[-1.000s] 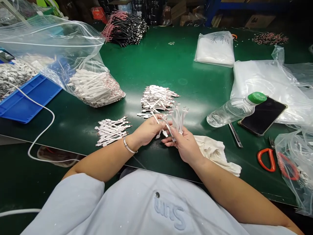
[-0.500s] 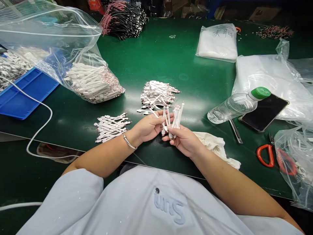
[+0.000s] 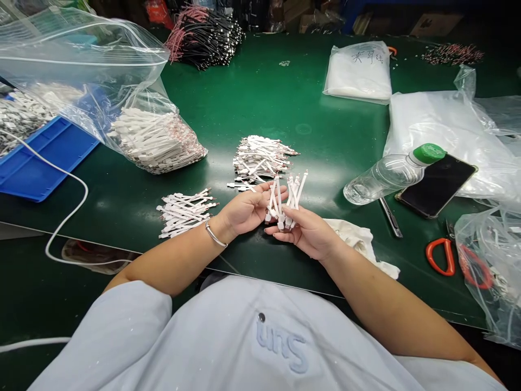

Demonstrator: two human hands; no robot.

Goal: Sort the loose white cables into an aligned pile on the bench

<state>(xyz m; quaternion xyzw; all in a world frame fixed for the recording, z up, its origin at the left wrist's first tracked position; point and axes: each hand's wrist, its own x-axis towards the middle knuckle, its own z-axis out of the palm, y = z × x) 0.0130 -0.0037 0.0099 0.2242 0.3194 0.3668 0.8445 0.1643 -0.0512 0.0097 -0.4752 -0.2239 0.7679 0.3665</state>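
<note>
Several short white cables (image 3: 296, 190) with blocky connectors and reddish wire ends stand fanned out between my hands. My right hand (image 3: 311, 232) is closed on their lower ends, with the thumb in front and the fingers underneath. My left hand (image 3: 246, 210), wearing a silver bangle, supports the left part of the bunch with its fingers behind the cables; its thumb lies beside them. Just beyond my hands is a larger pile of the same cables (image 3: 262, 155). To the left of my left wrist lies a smaller cable pile (image 3: 185, 213).
A zip bag of cables (image 3: 157, 138) and a blue tray (image 3: 49, 157) are at left. At right lie a bottle (image 3: 385, 176), a phone (image 3: 437, 184), a utility knife (image 3: 391, 217), red-handled cutters (image 3: 440, 256), a white cloth (image 3: 358, 241) and plastic bags (image 3: 439, 136).
A cable that slanted from my left hand into the bunch now stands upright with the others. My left thumb has drawn back slightly from the cables. The piles look the same.
</note>
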